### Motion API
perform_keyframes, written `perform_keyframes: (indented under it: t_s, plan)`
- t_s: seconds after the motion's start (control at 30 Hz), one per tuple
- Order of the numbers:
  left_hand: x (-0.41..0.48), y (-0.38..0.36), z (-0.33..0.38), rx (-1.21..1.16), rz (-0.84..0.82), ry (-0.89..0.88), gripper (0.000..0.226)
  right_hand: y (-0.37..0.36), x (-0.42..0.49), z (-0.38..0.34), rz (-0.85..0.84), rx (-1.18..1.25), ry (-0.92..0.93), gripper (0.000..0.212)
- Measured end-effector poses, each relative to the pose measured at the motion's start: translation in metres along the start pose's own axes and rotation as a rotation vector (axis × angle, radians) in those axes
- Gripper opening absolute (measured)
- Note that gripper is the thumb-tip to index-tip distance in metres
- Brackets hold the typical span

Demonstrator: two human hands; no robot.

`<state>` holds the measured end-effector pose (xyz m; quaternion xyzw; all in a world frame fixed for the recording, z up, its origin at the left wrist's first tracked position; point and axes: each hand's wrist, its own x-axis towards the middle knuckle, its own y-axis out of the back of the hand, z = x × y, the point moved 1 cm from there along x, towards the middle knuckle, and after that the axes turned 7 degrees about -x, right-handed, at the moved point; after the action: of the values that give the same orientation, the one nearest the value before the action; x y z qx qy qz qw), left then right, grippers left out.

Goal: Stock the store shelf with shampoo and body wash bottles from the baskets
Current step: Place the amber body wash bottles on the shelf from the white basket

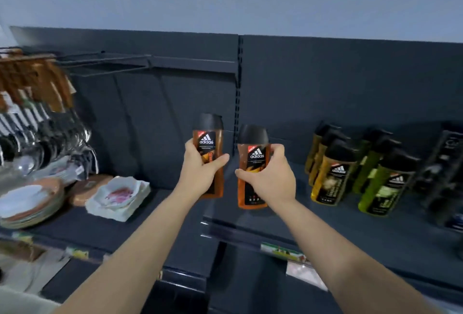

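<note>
Left hand [200, 170] grips one orange bottle [209, 138]; right hand [269, 175] grips another orange bottle [251, 158] above the shelf [325, 223].

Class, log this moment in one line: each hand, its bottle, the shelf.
left hand: grips left orange bottle | right hand: grips right orange bottle | shelf: yellow bottles, green bottles at right | status: both held

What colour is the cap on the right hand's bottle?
The cap is black, on an orange bottle in the right hand; head view shows it best.
</note>
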<state>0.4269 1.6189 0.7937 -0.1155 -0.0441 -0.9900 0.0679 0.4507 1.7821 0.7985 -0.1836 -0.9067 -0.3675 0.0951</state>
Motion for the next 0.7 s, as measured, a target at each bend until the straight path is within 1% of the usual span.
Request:
perform_keyframes:
  t_s: [0.2, 0.33, 0.43, 0.53, 0.63, 0.67, 0.7]
  plan:
    - [0.035, -0.075, -0.015, 0.048, -0.104, -0.052, 0.072, 0.019, 0.032, 0.043, 0.088, -0.031, -0.038, 0.07]
    - [0.058, -0.107, -0.033, 0.116, -0.13, -0.075, 0.073, 0.02, 0.048, 0.064, 0.088, -0.024, -0.045, 0.069]
    - [0.076, -0.124, -0.041, 0.132, -0.178, -0.041, 0.068, 0.017, 0.058, 0.08, 0.088, -0.025, -0.043, 0.069]
    - [0.091, -0.137, -0.045, 0.153, -0.204, -0.07, 0.061, 0.011, 0.065, 0.094, 0.092, -0.036, -0.045, 0.07]
    - [0.105, -0.154, -0.052, 0.165, -0.264, -0.073, 0.054, 0.005, 0.071, 0.102, 0.112, -0.024, -0.052, 0.075]
    - [0.109, -0.159, -0.055, 0.156, -0.28, -0.055, 0.052, 0.003, 0.072, 0.103, 0.118, -0.041, -0.042, 0.076]
    - [0.112, -0.163, -0.055, 0.085, -0.269, -0.016, 0.052, 0.001, 0.072, 0.104, 0.122, -0.061, -0.03, 0.078]
